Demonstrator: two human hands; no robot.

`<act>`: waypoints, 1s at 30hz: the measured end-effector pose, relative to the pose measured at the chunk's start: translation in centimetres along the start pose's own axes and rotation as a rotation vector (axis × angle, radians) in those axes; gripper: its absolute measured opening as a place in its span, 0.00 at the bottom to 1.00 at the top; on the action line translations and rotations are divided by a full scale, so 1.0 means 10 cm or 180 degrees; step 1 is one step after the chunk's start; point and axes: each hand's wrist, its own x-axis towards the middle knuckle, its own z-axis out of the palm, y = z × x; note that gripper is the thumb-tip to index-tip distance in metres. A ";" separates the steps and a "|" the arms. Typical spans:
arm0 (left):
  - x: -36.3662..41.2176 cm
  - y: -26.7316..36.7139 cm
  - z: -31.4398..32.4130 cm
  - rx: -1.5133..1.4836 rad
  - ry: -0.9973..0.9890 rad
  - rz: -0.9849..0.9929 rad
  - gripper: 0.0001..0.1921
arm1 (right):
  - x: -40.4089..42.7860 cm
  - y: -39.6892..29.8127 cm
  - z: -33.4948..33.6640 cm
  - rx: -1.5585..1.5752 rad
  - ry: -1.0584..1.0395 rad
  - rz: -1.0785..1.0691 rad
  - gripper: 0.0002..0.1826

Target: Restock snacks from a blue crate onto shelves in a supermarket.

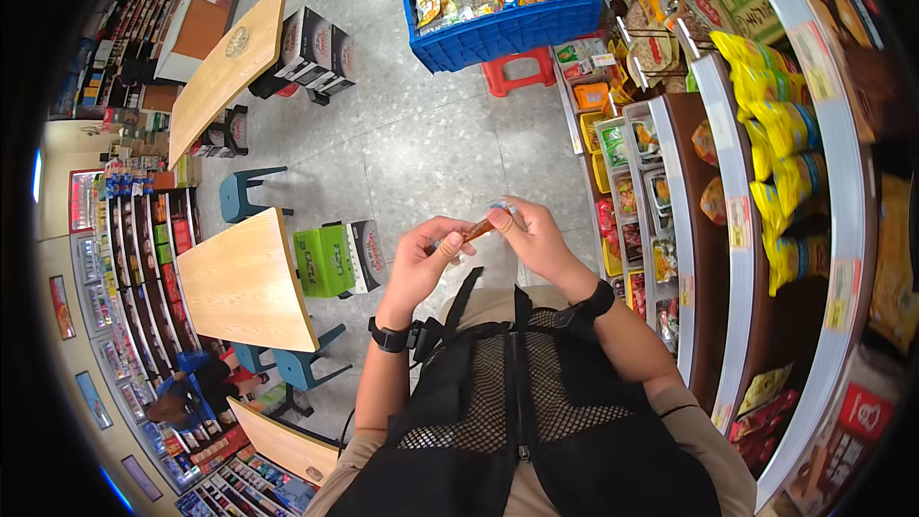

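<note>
Between my two hands is a slim reddish-brown snack stick in a clear wrapper (479,230), held in front of my waist. My left hand (429,251) pinches its lower left end between thumb and fingers. At the upper right end, the thumb and fingers of my right hand (528,233) grip the wrapper, where a bit of bluish-white film shows. The wrapper's exact print is too small to tell. Both hands are above the grey tiled floor (423,151), apart from the shelves.
On the right stand shelves with snack bins (632,208) and yellow snack bags (782,165). Ahead, a blue crate (502,36) of packaged food is by a red stool (520,72). Wooden tables (244,280), a teal stool (248,194) and cartons (327,262) are left. A person (190,395) is at lower left.
</note>
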 end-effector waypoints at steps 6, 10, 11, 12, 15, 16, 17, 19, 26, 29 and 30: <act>0.48 -0.03 -0.24 -0.0441 -0.0126 -0.0013 0.24 | 0.51 -0.06 -0.04 -0.0240 0.0244 -0.0086 0.21; 0.80 -0.11 -0.39 -0.0588 -0.0148 -0.0079 0.27 | 0.81 -0.05 -0.01 -0.0182 0.0476 -0.0187 0.20; 0.92 -0.14 -0.44 -0.0632 -0.0164 -0.0042 0.25 | 0.96 -0.09 -0.01 -0.0153 0.0594 -0.0380 0.20; 1.07 -0.09 -0.50 -0.0660 -0.0178 0.0032 0.25 | 1.12 -0.11 -0.07 -0.0213 0.0594 -0.0433 0.20; 1.42 -0.02 -0.62 -0.0562 -0.0378 0.0058 0.16 | 1.44 -0.06 -0.21 -0.0706 0.0391 -0.0321 0.20; 1.52 -0.03 -0.66 -0.0584 -0.0401 0.0081 0.16 | 1.52 -0.04 -0.24 -0.0802 0.0422 -0.0220 0.20; 1.59 -0.05 -0.68 -0.0603 -0.0399 0.0037 0.15 | 1.58 -0.06 -0.25 -0.0891 0.0453 -0.0099 0.20; 1.75 -0.06 -0.73 -0.0636 -0.0429 -0.0029 0.14 | 1.67 -0.09 -0.26 -0.0599 0.0529 0.0164 0.21; 2.32 0.05 -0.84 -0.0338 -0.0678 -0.0120 0.12 | 2.02 -0.14 -0.37 -0.0115 0.0664 0.0587 0.21; 2.57 0.12 -0.79 -0.0330 -0.0821 -0.0204 0.12 | 2.14 -0.11 -0.55 -0.0141 0.0698 0.0554 0.21; 2.69 0.15 -0.78 -0.0320 -0.0889 -0.0209 0.12 | 2.21 -0.10 -0.61 -0.0110 0.0719 0.0549 0.21</act>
